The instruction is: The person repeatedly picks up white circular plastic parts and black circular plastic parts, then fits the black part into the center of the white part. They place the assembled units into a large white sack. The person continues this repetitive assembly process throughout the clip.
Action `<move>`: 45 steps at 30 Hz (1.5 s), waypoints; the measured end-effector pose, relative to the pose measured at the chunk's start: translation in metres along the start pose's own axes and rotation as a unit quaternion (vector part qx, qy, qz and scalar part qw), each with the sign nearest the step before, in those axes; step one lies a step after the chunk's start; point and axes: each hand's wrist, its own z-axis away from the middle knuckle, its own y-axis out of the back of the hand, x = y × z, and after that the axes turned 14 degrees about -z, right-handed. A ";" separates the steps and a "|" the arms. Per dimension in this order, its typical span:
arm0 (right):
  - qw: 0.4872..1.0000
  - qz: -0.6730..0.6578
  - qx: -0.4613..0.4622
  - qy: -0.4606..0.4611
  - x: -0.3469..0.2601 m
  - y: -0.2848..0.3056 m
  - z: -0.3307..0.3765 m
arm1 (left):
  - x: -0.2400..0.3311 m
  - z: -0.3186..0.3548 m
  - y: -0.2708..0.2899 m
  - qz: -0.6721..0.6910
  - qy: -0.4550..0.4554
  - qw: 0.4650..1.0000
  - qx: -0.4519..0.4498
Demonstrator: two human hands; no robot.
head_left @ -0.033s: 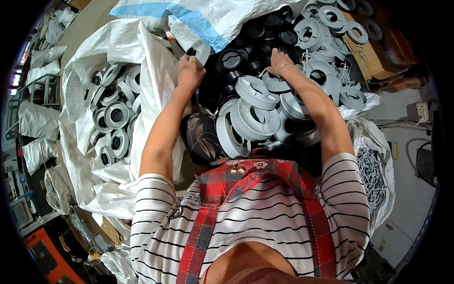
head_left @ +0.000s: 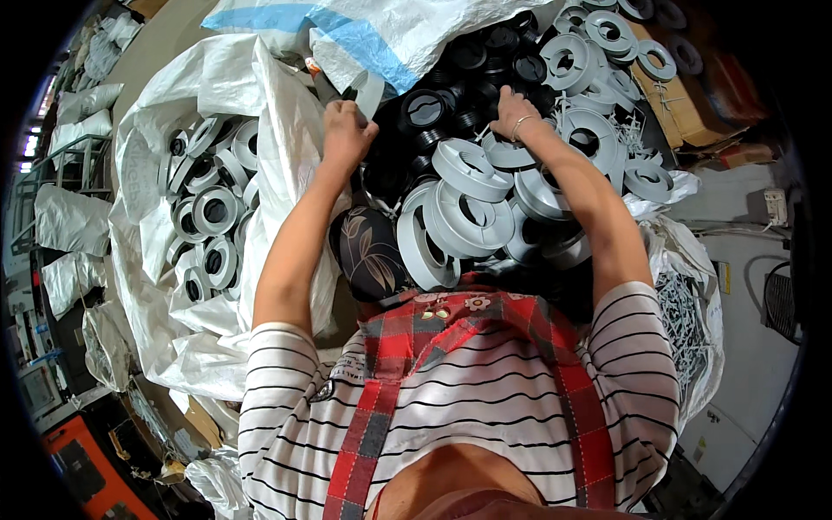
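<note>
In my left hand (head_left: 349,137), closed with fingers and thumb pinched, is a light grey plastic ring (head_left: 370,94), tilted on edge beside the white sack. A dark part shows at the ring's inner side. My right hand (head_left: 514,113) reaches over a heap of black threaded plastic caps (head_left: 424,109), thumb and forefinger apart. Its fingertips are close to or touching the caps, and I see nothing held in it. Several loose grey flanged rings (head_left: 468,217) lie piled between my forearms, just in front of my apron.
At the left, an open white woven sack (head_left: 186,347) contains grey rings with black centres (head_left: 215,212). More grey rings (head_left: 609,33) spread at the far right near a cardboard box (head_left: 680,108). A bag of thin grey plastic pieces (head_left: 680,325) stands by my right elbow.
My left hand has shifted slightly left, and the ring in it has turned more on edge. My right hand has moved up very slightly over the black caps.
</note>
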 end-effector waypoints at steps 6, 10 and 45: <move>0.964 -0.222 0.074 0.129 0.003 0.057 0.030 | -0.028 -0.001 0.194 0.121 0.226 0.965 0.056; 0.914 -0.353 0.110 0.166 0.009 0.063 0.032 | 0.030 -0.001 0.207 0.019 0.182 0.980 0.073; 0.875 -0.341 0.060 0.340 -0.076 0.041 0.196 | 0.119 0.063 0.147 0.669 0.248 0.620 -0.326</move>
